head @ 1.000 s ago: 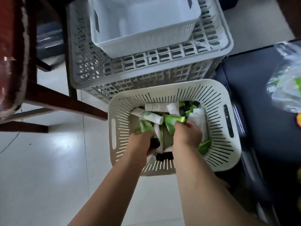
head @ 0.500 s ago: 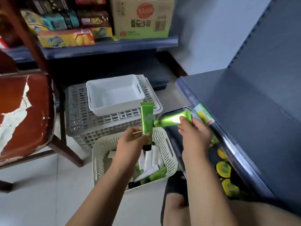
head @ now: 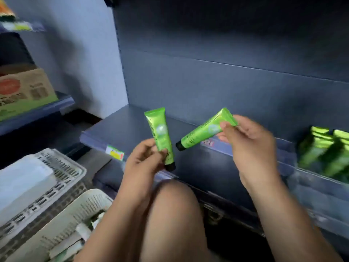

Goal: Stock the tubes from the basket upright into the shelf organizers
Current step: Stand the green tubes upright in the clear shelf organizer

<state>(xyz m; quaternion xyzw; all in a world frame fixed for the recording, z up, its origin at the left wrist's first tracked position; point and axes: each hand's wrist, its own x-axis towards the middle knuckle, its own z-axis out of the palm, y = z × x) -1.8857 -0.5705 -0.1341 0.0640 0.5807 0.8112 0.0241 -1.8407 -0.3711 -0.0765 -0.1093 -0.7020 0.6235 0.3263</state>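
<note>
Head view: the left hand point(head: 145, 159) pinches one green tube point(head: 160, 133) upright, cap down; the right hand point(head: 249, 140) pinches a second green tube point(head: 204, 131) by its crimp, tilted. Both hover left of the stocked organizer point(head: 306, 178). Held so lightly, it could slip.

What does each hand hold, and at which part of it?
The left hand grips the upright green tube just above its black cap. The right hand pinches the tilted green tube near its flat crimped end.
</note>
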